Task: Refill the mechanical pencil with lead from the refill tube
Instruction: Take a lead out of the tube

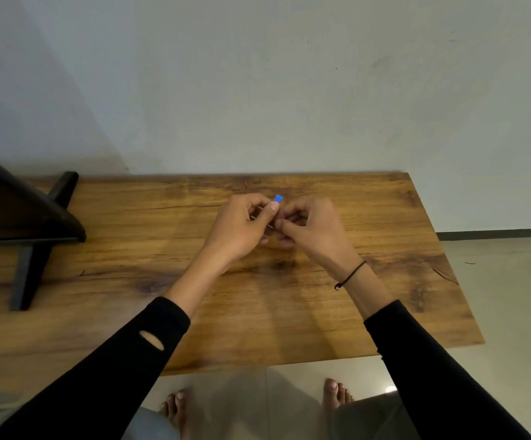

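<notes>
Both my hands meet above the middle of the wooden table. My left hand pinches a thin, slender object, seen only as a short metallic length between its fingers; whether it is the pencil or the refill tube I cannot tell. A small blue piece sticks up just above my left thumb tip. My right hand has its fingertips closed against the same object at the point where the two hands touch. Most of what is held is hidden by my fingers.
A dark monitor on a black stand occupies the table's left side. A pale wall runs right behind the table. The table's right edge drops to a tiled floor, and bare feet show below the front edge.
</notes>
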Tool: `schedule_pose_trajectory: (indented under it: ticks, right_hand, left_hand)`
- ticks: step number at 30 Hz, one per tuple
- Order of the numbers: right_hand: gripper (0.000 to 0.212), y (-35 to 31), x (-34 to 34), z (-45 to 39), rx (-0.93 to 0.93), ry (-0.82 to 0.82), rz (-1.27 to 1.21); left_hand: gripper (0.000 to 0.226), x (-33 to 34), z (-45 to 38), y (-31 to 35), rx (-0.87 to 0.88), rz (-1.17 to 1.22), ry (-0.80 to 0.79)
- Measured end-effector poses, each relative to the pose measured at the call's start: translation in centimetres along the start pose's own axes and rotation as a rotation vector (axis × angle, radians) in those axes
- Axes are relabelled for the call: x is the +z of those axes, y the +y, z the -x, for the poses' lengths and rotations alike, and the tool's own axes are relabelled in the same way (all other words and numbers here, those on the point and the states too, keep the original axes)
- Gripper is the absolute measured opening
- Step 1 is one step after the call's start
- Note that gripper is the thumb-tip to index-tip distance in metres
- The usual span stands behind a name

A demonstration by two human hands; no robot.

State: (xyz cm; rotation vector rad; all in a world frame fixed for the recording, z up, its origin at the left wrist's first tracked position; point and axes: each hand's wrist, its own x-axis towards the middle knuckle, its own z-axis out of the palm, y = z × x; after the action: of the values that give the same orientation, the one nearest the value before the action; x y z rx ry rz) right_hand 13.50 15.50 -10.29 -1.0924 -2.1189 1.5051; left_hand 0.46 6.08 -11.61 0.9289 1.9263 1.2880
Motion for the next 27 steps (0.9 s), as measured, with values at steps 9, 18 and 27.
schedule_pose_trajectory:
  ticks: [9, 18, 27]
  right_hand:
    - [0.006, 0.2, -1.7, -0.5, -0.048, 0.025, -0.020]
    - [0.021, 1.0, -2.4, -0.9, -0.011, 0.171, 0.112]
    - [0.011, 2.1, 0.2, -0.2, 0.004, 0.079, 0.654]
  left_hand:
    - [0.018, -0.7, -0.2, -0.5, 0.123, -0.207, -0.151]
    - [0.020, -1.4, -0.3, -0.3, 0.083, -0.247, -0.074]
    - [0.018, -1.8, 0.0, 0.4, 0.079, -0.169, -0.039]
